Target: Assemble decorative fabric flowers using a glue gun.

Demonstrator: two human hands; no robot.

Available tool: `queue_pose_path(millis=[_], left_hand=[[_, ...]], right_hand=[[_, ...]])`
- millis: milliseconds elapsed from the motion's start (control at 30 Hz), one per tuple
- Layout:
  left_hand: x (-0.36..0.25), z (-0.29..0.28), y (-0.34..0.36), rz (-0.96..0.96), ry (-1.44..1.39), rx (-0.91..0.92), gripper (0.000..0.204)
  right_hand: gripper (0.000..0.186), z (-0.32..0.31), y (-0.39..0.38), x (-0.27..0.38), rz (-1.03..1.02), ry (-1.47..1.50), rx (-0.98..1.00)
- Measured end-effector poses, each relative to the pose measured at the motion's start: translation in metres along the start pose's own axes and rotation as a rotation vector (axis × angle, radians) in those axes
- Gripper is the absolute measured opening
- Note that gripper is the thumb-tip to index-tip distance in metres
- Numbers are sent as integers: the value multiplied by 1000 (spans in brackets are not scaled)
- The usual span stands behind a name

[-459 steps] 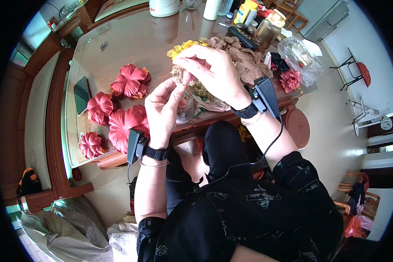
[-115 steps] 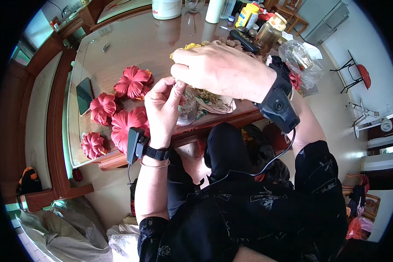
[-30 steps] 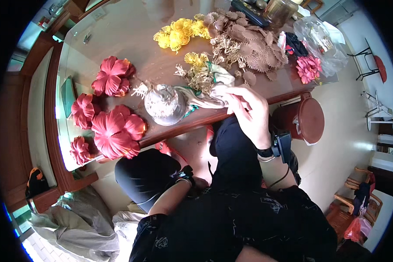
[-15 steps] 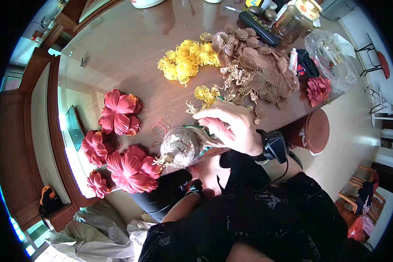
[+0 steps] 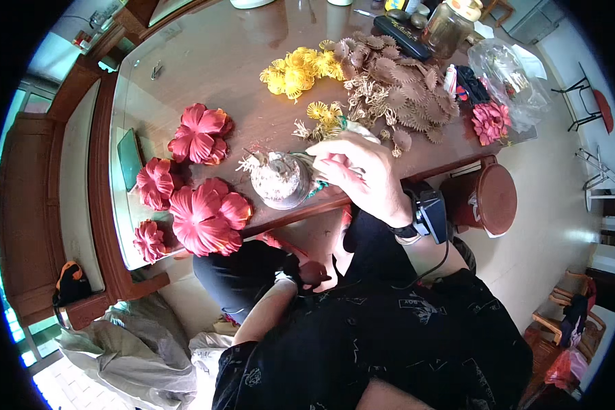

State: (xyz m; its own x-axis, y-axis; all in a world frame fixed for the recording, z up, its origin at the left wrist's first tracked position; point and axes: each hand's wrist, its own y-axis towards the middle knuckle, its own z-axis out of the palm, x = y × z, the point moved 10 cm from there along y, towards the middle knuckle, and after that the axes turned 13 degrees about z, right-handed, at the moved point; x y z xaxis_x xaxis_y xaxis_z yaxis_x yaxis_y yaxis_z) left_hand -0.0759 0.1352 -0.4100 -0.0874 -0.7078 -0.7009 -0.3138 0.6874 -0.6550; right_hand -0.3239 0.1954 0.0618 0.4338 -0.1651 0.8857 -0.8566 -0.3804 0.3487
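My right hand (image 5: 359, 171), with a black device strapped at the wrist, reaches over the table's near edge. Its fingers curl together beside a round pot (image 5: 280, 179) with a pale, crusted top; whatever they hold is hidden. Green and pale strands show between hand and pot. Just beyond the fingers lie small yellow fringed discs (image 5: 324, 113) and pale stringy pieces (image 5: 302, 130). My left hand (image 5: 313, 273) is low and in shadow below the table edge, over my lap; its fingers cannot be made out.
Large red artificial flowers (image 5: 212, 215) lie at the table's left. Farther back are a yellow fringed heap (image 5: 297, 72) and many brown serrated discs (image 5: 406, 85). A dark case (image 5: 402, 39), a jar (image 5: 447, 31) and a plastic bag (image 5: 506, 82) stand behind. A lidded brown bin (image 5: 495, 199) is at right.
The view has shifted, so the table sits higher in the picture. My right hand stays curled by the pot, whose top now tilts away from me. My left hand remains low.
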Motion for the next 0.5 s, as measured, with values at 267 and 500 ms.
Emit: queue_pose_path(millis=[267,500], left_hand=[[-69,-154,-146,256,-353,-942,20],[-85,-138,-176,208,-478,-970,17]], right_hand=[[18,32,34,48,-23,8,116],[11,34,31,48,-154,-100,-21]])
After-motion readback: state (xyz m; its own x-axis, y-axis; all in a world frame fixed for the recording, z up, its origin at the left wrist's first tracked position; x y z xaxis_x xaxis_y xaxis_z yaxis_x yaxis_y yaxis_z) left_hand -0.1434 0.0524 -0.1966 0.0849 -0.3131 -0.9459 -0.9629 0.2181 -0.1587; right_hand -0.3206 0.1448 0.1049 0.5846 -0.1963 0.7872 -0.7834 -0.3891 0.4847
